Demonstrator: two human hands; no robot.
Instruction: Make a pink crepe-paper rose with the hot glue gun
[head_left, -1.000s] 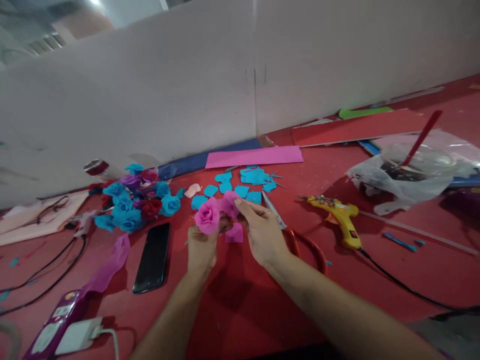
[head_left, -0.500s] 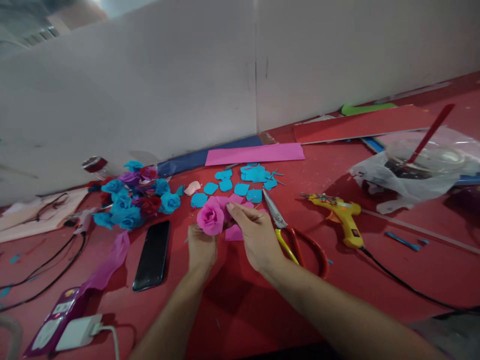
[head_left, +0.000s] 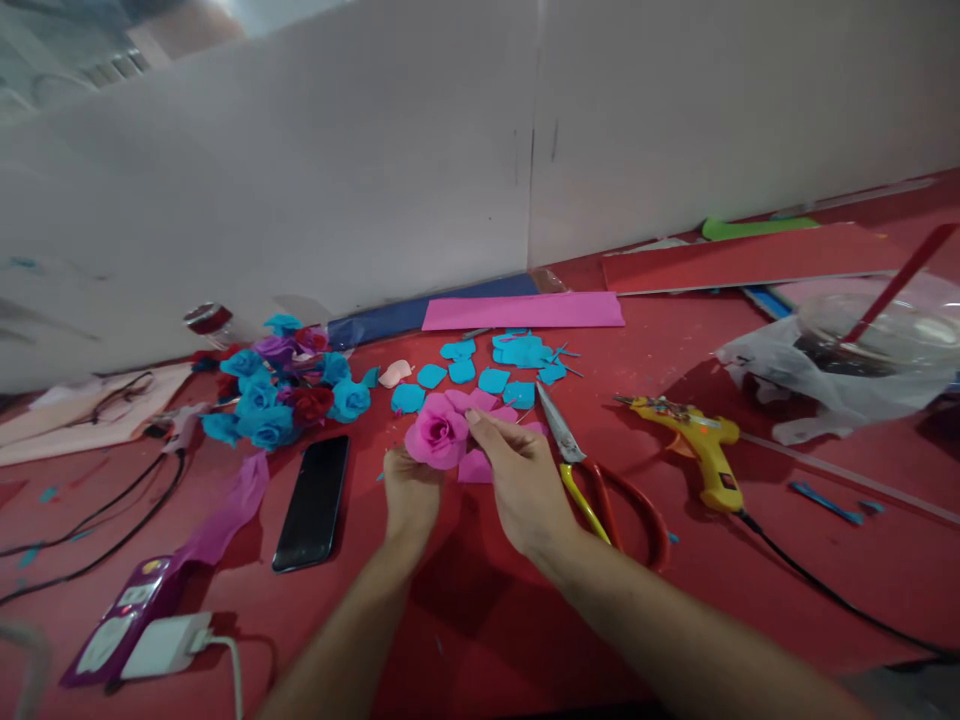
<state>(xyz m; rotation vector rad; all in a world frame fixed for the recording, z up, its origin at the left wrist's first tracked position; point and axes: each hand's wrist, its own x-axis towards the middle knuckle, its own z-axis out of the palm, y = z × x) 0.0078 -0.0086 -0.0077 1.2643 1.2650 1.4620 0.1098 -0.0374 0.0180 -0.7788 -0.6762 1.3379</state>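
Fingers of the left hand (head_left: 411, 490) hold the pink paper rose (head_left: 439, 435) from beneath, their tips mostly hidden behind it; those of the right hand (head_left: 529, 485) pinch narrowly at a petal (head_left: 459, 402) on its right side. The rose is held above the middle of the red tabletop (head_left: 480, 640). Too hard a squeeze from the left could crush its base, and a sharp tug from the right could tear the thin paper.

From the far left, a purple strip of paper (head_left: 225, 515) reaches the power strip (head_left: 124, 615), where overheating might scorch it. The phone (head_left: 312, 505) lies near the bunch of paper flowers (head_left: 259, 395), which a careless elbow could flatten. Beyond the hands, loose blue petals (head_left: 461, 371) could scatter if brushed. Right of the right hand, the scissors (head_left: 562, 430) point away, near enough for a sideways sweep to catch the blades. Farther right lies the yellow glue gun (head_left: 706, 450); if hot, its tip could burn skin. Last, a bump to the cup (head_left: 877, 335) could spill its drink over nearby paper.
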